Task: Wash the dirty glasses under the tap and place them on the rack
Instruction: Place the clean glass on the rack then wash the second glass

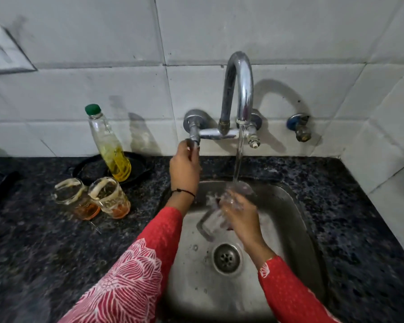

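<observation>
Water runs from the chrome tap (239, 89) into a clear glass (216, 216) that my right hand (241, 216) grips over the steel sink (287, 206). The glass is tilted, its mouth up under the stream. My left hand (184, 166) reaches up and grips the left tap handle (194, 142). Two dirty glasses (92, 198) with orange residue and foam on the rims stand side by side on the dark counter, left of the sink. No rack is in view.
A clear bottle with a green cap (107, 145) and yellow liquid leans over a black pan (91, 167) behind the dirty glasses. A second valve (300, 128) juts from the tiled wall at right. The sink drain (226, 257) lies below the glass. A wall socket (2, 52) is at upper left.
</observation>
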Demonstrator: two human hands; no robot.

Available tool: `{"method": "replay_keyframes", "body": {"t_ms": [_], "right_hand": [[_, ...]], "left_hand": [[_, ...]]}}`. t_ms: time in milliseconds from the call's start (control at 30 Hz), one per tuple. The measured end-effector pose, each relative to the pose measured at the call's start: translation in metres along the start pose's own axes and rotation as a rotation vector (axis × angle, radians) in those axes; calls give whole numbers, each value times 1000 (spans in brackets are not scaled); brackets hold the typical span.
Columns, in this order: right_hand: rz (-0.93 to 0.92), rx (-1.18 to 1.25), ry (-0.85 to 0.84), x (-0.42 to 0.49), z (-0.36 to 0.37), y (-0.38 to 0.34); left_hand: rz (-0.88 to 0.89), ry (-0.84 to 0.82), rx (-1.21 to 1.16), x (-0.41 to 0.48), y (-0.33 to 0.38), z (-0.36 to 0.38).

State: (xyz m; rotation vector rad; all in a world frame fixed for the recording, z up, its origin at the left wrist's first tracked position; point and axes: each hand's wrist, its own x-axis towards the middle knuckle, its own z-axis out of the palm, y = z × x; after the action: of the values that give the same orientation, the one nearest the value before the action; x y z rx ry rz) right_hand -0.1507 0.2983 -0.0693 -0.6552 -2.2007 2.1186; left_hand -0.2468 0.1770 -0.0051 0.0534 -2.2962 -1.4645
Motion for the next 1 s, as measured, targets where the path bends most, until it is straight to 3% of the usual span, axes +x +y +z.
{"method": "replay_keyframes", "body": {"t_ms": [100, 233, 300, 433, 533, 667, 767, 867, 933, 1000], "right_hand": [[-330, -363, 90, -4, 3, -3], [-418, -332, 130, -5, -2, -4], [-261, -151, 78, -4, -5, 0], [346, 349, -28, -20, -1, 12], [643, 585, -120, -43, 17, 27], [759, 623, -160, -70, 49, 42], [705, 577, -260, -84, 58, 33], [594, 329, -268, -87, 71, 6], [387, 99, -166, -89, 90, -16], [52, -184, -98, -87, 112, -35]], "left_hand": [[119, -104, 220, 6, 0, -9], [23, -218, 138, -17, -1, -16], [-85, -388, 118, -44, -19, -21], [-302, -643, 25, -108, -34, -55], [-398, -606, -117, -138, -41, -74], [-290, -521, 93, -155, -56, -97], [-279, -432, 47, -152, -63, -115], [-246, -362, -34, -137, -59, -136], [-205, -289, -91, -122, -52, -154], [-143, -196, -127, -102, -44, -179]]}}
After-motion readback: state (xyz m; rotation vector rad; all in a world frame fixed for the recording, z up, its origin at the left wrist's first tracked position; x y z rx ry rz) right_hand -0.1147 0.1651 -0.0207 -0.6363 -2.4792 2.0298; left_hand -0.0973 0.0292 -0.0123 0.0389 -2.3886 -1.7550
